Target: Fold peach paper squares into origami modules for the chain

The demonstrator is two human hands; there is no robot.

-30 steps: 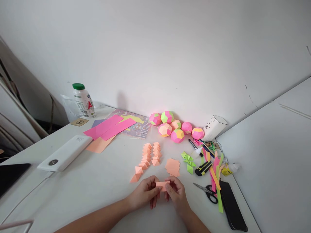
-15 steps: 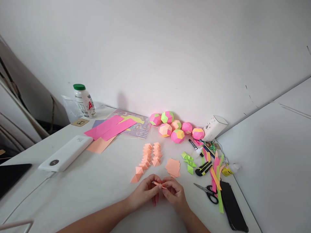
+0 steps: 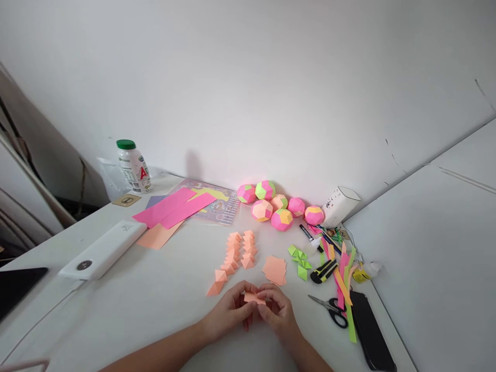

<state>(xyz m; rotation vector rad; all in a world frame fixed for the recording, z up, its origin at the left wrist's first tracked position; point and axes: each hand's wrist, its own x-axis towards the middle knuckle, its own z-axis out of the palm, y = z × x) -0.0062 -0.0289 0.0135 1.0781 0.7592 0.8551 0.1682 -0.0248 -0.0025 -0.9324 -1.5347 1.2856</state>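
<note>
Peach paper slip [image 3: 252, 298] turned, broad face showing | between left fingers [image 3: 245, 311] and right fingers [image 3: 266, 312] | both pinching it

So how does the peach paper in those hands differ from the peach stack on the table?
The held paper is pinched by the left hand and right hand, while the stack lies flat on the table. The held paper shows as a narrow strip; the stack shows broad, overlapping sheets with corners sticking out. Both are peach.
</note>
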